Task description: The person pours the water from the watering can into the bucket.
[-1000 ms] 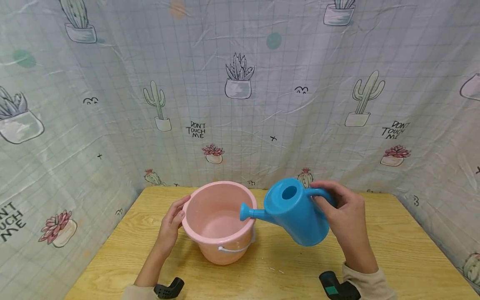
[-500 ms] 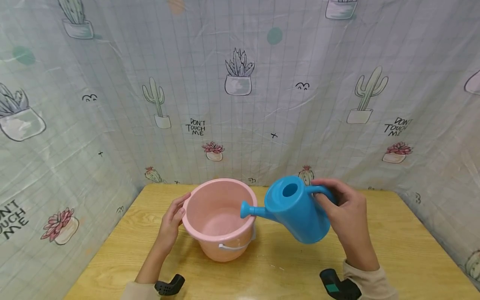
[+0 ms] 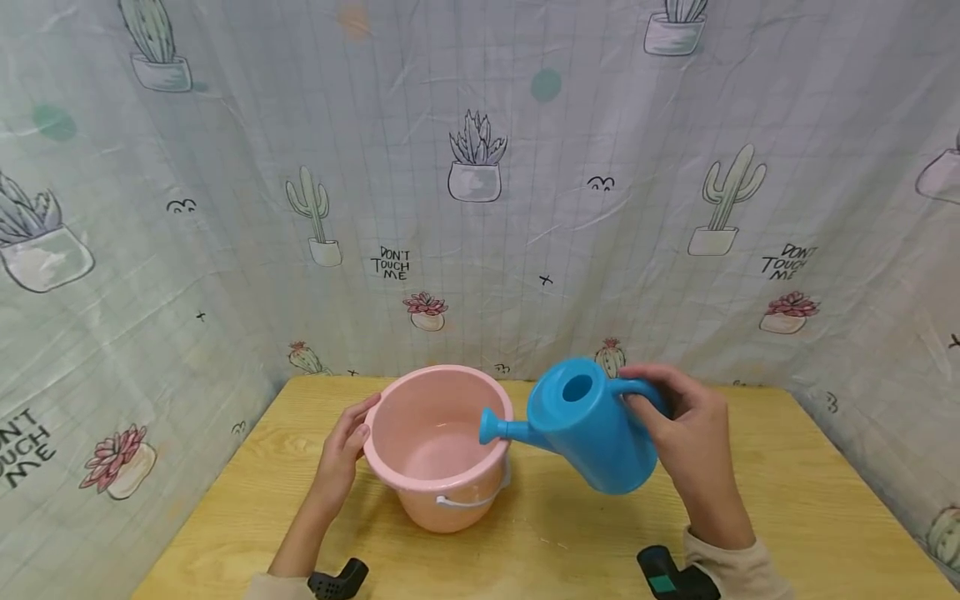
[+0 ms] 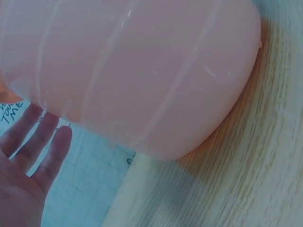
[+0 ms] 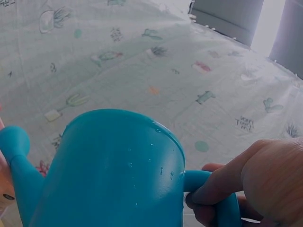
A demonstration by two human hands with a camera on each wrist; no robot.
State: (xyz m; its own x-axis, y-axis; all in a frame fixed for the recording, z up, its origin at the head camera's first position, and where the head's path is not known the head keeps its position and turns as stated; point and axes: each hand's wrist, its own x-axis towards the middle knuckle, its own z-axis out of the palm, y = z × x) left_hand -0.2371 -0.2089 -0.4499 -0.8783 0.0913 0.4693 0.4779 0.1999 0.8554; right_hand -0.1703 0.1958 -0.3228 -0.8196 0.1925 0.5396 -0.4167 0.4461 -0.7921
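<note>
A pink bucket (image 3: pixel 442 508) stands on the wooden table, its mouth tipped toward the head camera in view. My left hand (image 3: pixel 341 450) lies along its left side at the rim. In the left wrist view, the left fingers (image 4: pixel 57 149) look nearly straight, tips against the bucket wall. My right hand (image 3: pixel 693 433) grips the handle of a blue watering can (image 3: pixel 592 425), fingers curled through it. The can tilts left above the table, its spout's end over the bucket's right rim. Water drops dot the can in the right wrist view. No stream shows from the spout.
Small wet marks (image 3: pixel 553 543) lie on the wooden table (image 3: pixel 787 483) right of the bucket. A curtain (image 3: pixel 480 250) printed with cacti surrounds the table at the back and sides. A white bail handle (image 3: pixel 468 503) hangs on the bucket's front.
The scene shifts slightly up and back down in the head view as the camera moves. The bucket, the watering can and both hands keep their places.
</note>
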